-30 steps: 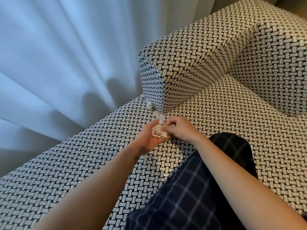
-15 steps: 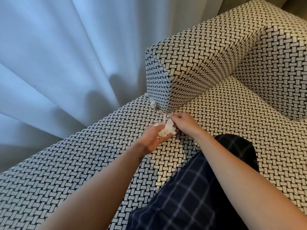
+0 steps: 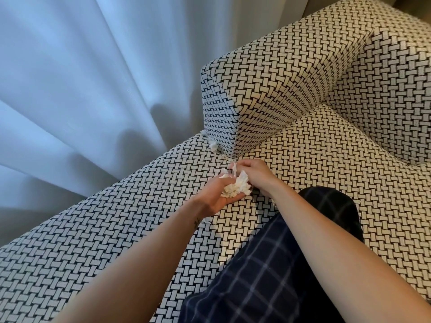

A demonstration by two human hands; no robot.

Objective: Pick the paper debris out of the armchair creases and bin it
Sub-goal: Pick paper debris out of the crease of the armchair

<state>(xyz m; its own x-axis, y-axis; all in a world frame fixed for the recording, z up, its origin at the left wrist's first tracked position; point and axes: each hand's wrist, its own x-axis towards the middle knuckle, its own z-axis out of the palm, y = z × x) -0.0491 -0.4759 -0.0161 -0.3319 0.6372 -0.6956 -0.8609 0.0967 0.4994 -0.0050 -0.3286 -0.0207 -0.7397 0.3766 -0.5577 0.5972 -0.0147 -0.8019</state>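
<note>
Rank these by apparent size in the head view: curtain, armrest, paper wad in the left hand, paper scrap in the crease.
1. curtain
2. armrest
3. paper wad, cupped in the left hand
4. paper scrap, wedged in the crease under the armrest's front; a bit farther off, yet clearly smallest

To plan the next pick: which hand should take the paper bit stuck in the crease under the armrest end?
Right hand, probably: it pinches only a small scrap, nearer the paper bit; the left hand cups the paper wad.
</note>
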